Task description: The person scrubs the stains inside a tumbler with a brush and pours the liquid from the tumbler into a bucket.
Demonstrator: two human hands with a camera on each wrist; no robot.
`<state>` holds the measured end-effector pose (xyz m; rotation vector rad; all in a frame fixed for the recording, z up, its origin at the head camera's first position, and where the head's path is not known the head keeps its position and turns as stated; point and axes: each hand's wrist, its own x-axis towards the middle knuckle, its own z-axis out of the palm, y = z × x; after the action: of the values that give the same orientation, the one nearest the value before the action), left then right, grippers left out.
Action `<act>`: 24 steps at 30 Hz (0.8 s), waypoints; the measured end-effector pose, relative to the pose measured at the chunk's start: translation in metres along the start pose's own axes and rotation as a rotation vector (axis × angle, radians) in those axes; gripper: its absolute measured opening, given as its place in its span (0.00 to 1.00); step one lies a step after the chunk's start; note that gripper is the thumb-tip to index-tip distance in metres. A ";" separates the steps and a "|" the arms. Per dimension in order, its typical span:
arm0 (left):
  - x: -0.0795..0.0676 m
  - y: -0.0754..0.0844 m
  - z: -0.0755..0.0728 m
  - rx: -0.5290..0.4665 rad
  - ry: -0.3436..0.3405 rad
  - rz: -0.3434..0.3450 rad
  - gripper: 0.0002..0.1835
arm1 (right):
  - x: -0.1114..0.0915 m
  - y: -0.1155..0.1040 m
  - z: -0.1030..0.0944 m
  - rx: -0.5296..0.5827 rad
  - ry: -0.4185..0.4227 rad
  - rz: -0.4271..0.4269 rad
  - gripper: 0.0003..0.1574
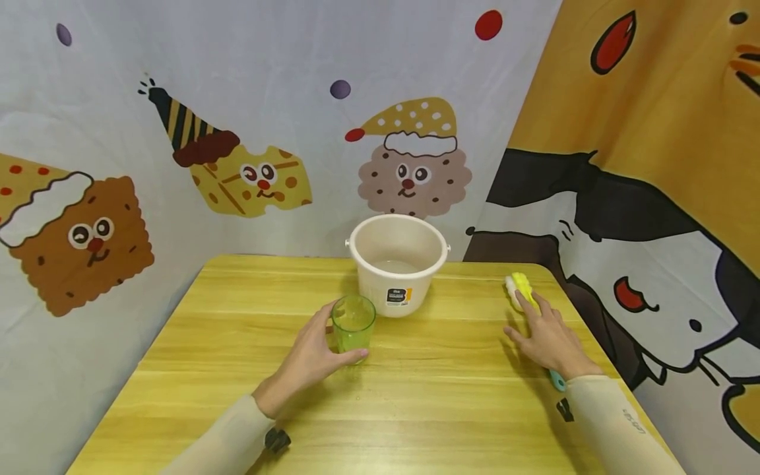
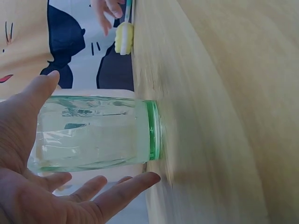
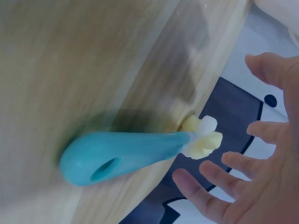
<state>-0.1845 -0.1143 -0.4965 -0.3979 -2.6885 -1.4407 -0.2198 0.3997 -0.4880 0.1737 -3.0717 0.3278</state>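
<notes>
A clear green drinking glass (image 1: pixel 353 323) stands upright on the table, left of the middle. Around its left side my left hand (image 1: pixel 305 359) lies spread, thumb in front and fingers toward the back. In the left wrist view, the thumb and fingers are apart on either side of the glass (image 2: pixel 96 133); whether they touch it I cannot tell. My right hand (image 1: pixel 549 340) hovers with spread fingers over a sponge cup brush, which has a yellow and white head (image 1: pixel 514 287). The right wrist view shows its teal handle (image 3: pixel 121 156) lying on the table, outside the fingers.
Behind the glass stands a white bucket (image 1: pixel 394 290) with a label on its front. The wooden table (image 1: pixel 415 409) ends at a back edge against a printed cartoon curtain (image 1: pixel 285 53). The brush lies near the table's right edge.
</notes>
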 end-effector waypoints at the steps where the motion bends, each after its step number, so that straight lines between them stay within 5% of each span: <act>1: 0.000 0.000 0.000 -0.006 0.000 -0.002 0.63 | 0.000 0.000 0.000 0.002 -0.010 0.004 0.60; 24: 0.003 -0.003 0.004 -0.066 0.022 0.003 0.57 | 0.003 0.008 -0.001 0.018 -0.112 0.133 0.66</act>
<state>-0.1878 -0.1122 -0.5001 -0.3869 -2.6280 -1.5266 -0.2232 0.4070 -0.4887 -0.0116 -3.2001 0.3643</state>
